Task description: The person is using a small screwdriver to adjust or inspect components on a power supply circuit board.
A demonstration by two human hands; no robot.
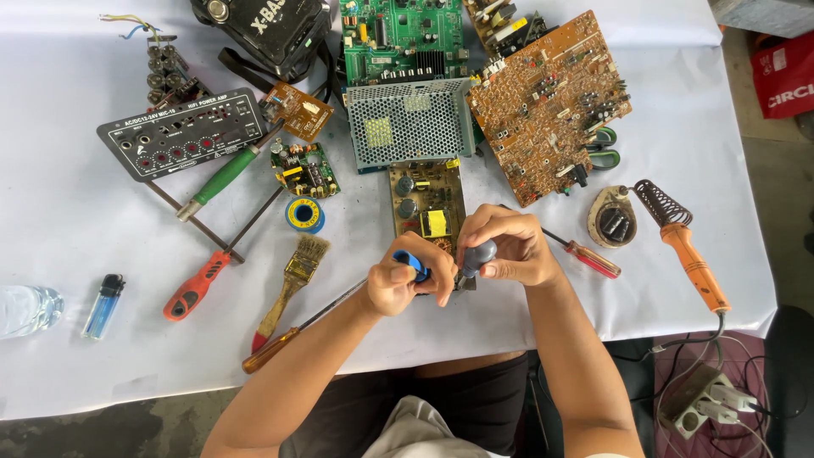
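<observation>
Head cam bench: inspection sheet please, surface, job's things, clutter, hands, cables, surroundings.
Surface: white sheet over the table, crowded.
Job's things: narrow circuit board under both hands; blue-handled tool; grey-handled tool.
Clutter: brown board, green board, mesh cover, panel, green screwdriver, orange screwdriver, brush, solder reel, lighter, soldering iron.
Hands: left hand grips the blue-handled tool; right hand grips the grey-handled tool.
Cables: iron's cord runs to a power strip.
Surroundings: concrete floor, red bag.
</observation>
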